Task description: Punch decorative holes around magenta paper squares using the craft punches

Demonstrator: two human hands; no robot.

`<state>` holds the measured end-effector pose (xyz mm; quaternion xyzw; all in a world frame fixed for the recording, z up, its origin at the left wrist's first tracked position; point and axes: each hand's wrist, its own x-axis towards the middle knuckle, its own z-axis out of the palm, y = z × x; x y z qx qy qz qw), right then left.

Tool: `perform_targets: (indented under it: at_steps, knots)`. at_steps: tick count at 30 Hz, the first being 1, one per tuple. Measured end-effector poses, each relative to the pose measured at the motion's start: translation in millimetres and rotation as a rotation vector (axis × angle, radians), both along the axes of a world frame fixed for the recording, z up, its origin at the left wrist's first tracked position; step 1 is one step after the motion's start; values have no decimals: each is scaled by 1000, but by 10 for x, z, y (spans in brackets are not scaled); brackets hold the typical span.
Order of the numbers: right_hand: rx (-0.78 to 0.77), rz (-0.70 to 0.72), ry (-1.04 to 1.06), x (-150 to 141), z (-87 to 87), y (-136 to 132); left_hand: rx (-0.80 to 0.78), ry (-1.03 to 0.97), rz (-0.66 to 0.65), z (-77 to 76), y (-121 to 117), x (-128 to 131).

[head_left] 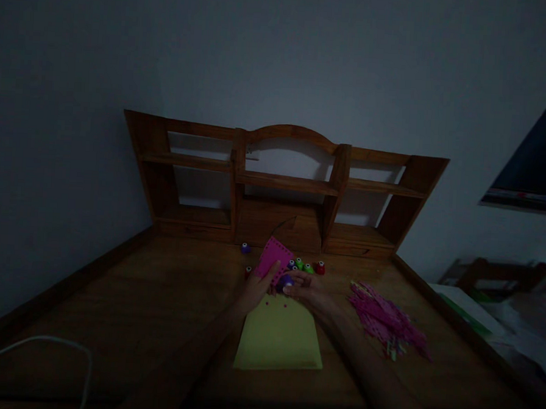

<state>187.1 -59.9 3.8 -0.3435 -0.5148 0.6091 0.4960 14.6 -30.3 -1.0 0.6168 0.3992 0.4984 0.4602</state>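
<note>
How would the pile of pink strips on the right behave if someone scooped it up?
The pile of pink strips looks thin and papery, so it would probably feel light and floppy. Its pieces cross at many angles, with ends sticking out, so some might snag together while others slip loose and drop.

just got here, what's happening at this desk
The left hand holds a pink card with punched edges. The right hand holds a small purple punch at its lower edge. Below lies a yellow sheet; a heap of pink strips sits to the right.
</note>
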Motion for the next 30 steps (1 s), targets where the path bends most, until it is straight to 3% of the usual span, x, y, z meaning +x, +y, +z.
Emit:
perform_targets:
  at_steps: [8, 12, 15, 19, 23, 30]
  knots:
    - [-25, -18, 93, -22, -40, 95, -51, -37, 22, -88, 148, 2]
    - [-3, -211, 83, 39, -99, 201, -39, -51, 22, -47, 150, -3]
    - [86, -392, -68, 137, -157, 265, -31, -90, 50, -6, 140, 0]
    - [381, -552, -455, 233, -195, 282, -75, -154, 108, -18, 166, -20]
    - [536, -547, -690, 212, -191, 242, -168, -211, 181, -33, 199, -63]
    - [556, -399, -825, 134, -179, 134, -255, -406, 170, 15, 232, -80]
